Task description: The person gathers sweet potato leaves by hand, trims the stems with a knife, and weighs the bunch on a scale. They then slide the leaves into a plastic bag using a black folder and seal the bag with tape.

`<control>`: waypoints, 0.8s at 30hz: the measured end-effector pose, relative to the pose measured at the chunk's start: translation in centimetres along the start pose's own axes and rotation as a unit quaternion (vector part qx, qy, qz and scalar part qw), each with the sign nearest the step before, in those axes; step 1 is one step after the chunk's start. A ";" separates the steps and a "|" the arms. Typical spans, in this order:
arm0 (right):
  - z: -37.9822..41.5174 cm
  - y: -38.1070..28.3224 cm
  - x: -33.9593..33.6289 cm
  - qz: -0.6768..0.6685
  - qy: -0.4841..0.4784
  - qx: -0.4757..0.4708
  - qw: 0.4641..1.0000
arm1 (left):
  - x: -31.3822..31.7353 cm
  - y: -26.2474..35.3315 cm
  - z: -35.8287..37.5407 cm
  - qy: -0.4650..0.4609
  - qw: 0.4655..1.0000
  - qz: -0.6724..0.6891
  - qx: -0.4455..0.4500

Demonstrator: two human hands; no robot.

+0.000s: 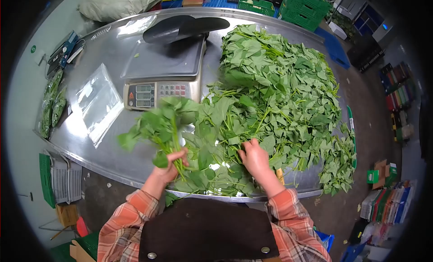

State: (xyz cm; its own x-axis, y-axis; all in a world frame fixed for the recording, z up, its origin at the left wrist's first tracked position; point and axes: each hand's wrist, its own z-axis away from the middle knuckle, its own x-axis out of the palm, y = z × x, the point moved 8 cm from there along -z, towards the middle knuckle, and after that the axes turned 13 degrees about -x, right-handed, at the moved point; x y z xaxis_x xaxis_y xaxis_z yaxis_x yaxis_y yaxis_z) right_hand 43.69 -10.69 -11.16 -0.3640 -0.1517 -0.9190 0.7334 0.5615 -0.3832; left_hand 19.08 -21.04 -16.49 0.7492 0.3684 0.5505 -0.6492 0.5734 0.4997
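Note:
My left hand (168, 168) is closed around the stems of a bunch of leafy greens (173, 126), held upright with its leaves fanned out and a little blurred. Fingers curled, my right hand (258, 159) grips some greens at the near edge of a large heap of leafy greens (284, 95). Loose leaves lie on the metal table between both hands. Just beyond the left bunch stands a digital scale (163, 63), its display and keys facing me. What exactly the right fingertips pinch is partly hidden among the leaves.
A black scoop-like object (180, 28) lies over the scale's far edge. Clear plastic bags (97, 104) lie to the left on the metal table (128, 158), with bagged greens (52, 104) at its left edge. Green crates (304, 11) and a white sack (117, 5) are behind.

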 end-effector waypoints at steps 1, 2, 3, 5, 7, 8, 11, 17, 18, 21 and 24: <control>-0.4 0.9 0.6 -0.010 -0.003 -0.017 1.000 | -0.4 -0.7 0.1 0.005 1.000 0.013 -0.003; -0.7 1.7 1.1 -0.019 -0.005 -0.033 0.999 | 0.6 -1.0 0.6 0.009 1.000 0.025 -0.007; -1.3 1.6 0.6 -0.027 -0.011 -0.050 0.998 | 1.5 -1.2 1.0 0.014 0.999 0.041 -0.012; -1.7 1.8 -0.5 -0.019 -0.052 -0.022 0.998 | 2.0 -0.7 1.6 0.009 0.999 0.039 0.027; -1.7 1.1 -0.1 0.026 -0.102 -0.013 0.994 | 1.6 -0.3 1.6 -0.024 0.995 0.078 0.058; -1.6 0.9 1.0 0.028 -0.109 -0.018 0.993 | 1.9 -0.1 1.6 -0.044 0.994 0.081 0.059; -1.8 1.9 -0.6 -0.193 -0.010 -0.016 0.981 | 2.6 0.6 2.3 -0.057 0.990 0.115 0.060; -1.1 4.0 -2.0 -0.324 -0.015 0.113 0.939 | 2.8 1.3 2.9 -0.023 0.991 0.104 0.085; -0.4 4.3 -1.2 -0.365 -0.002 0.131 0.922 | 3.3 1.4 2.8 -0.027 0.992 0.093 0.081; 0.5 1.3 -2.5 -0.581 0.021 0.171 0.796 | 4.0 1.4 3.0 -0.019 0.993 0.063 0.099; 0.4 -1.7 -1.8 -0.555 -0.016 0.121 0.823 | 5.6 1.8 2.9 0.005 0.992 -0.017 0.128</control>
State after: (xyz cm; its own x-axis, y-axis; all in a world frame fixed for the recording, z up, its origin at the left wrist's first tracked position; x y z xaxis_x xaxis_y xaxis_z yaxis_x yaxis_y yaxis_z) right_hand 43.33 -11.66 -8.93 -0.8747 -0.4846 0.0091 0.0535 -0.1153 -0.9919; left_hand 21.70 -20.11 -10.58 0.7710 0.3597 0.5255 -0.6355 0.3811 0.6715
